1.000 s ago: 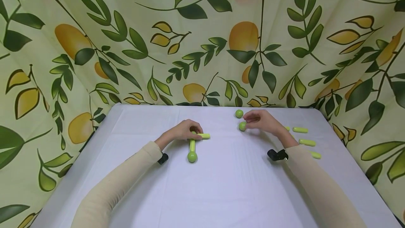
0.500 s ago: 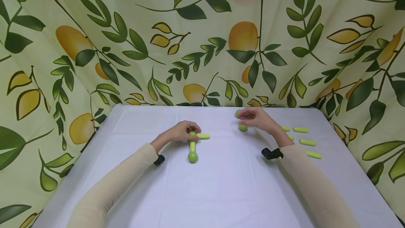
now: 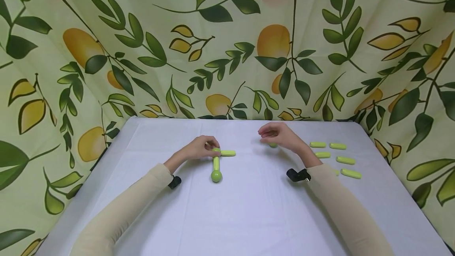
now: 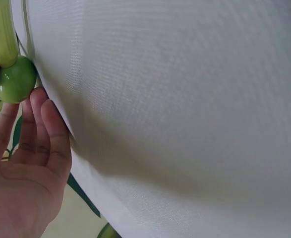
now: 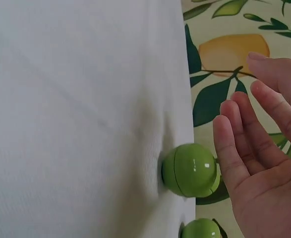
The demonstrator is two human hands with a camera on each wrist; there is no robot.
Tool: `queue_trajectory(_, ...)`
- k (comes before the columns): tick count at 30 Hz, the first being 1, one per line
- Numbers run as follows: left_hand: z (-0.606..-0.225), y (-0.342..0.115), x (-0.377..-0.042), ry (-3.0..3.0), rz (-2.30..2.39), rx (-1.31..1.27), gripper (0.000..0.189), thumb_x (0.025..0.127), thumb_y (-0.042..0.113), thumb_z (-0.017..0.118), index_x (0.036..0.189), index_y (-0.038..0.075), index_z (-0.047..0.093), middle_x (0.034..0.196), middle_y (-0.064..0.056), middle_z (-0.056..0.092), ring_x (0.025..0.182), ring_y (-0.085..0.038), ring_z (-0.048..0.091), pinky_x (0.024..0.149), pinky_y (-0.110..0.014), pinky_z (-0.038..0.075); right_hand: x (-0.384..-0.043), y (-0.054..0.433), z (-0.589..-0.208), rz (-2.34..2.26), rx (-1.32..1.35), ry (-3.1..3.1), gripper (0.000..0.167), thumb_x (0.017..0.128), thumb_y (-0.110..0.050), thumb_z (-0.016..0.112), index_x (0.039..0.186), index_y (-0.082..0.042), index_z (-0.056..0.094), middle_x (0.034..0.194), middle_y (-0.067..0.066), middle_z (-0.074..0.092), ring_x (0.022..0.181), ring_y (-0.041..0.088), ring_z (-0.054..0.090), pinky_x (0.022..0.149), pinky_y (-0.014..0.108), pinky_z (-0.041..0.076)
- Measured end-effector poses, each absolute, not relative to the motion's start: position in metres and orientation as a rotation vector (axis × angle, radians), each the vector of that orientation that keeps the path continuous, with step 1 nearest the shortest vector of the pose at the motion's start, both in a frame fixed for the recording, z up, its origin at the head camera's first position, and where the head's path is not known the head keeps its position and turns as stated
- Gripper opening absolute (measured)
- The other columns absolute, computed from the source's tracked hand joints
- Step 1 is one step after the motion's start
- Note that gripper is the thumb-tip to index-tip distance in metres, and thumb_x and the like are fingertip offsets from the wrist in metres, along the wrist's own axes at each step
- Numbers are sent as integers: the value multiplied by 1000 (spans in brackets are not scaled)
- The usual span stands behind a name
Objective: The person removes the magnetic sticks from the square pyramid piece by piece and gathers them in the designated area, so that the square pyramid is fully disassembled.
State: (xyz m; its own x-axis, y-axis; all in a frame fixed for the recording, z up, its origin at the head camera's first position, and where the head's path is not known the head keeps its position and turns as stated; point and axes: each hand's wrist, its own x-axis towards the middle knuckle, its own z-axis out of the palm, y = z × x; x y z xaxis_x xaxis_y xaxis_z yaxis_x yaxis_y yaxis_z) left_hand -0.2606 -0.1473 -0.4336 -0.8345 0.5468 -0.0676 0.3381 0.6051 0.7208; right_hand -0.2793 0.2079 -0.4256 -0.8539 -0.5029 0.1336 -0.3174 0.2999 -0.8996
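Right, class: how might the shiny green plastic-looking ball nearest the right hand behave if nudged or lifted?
The shiny green plastic-looking ball would probably roll on the white tablecloth, given its round shape. Its glossy highlights suggest it may be slippery. Its undented outline suggests it's likely stiff.

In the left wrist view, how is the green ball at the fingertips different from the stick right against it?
The ball is round, while the stick is long and narrow. The ball is a deeper green; the stick is a paler yellow-green. The ball looks smooth with small bright glints, whereas the stick has ridges along its length. Both are greenish, and they touch end to side.
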Motion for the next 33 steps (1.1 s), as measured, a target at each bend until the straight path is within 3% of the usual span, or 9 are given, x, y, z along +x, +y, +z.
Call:
queue_trajectory(24,-436,-146,-264,2542,1107,707,19,90,17,81,104,7,71,100,0,68,94,-18,61,86,-33,51,-278,142,-439,-1492,-909,2267,35,86,-1,81,116,10,67,114,26,67,101,34,67,90,39,55)
queue_trajectory(33,-434,-147,-263,2533,1111,718,19,90,16,81,104,7,71,99,0,69,93,-17,62,85,-32,52,-280,117,-446,-1449,-950,2217,36,83,1,83,116,8,68,114,21,68,101,30,66,89,33,54)
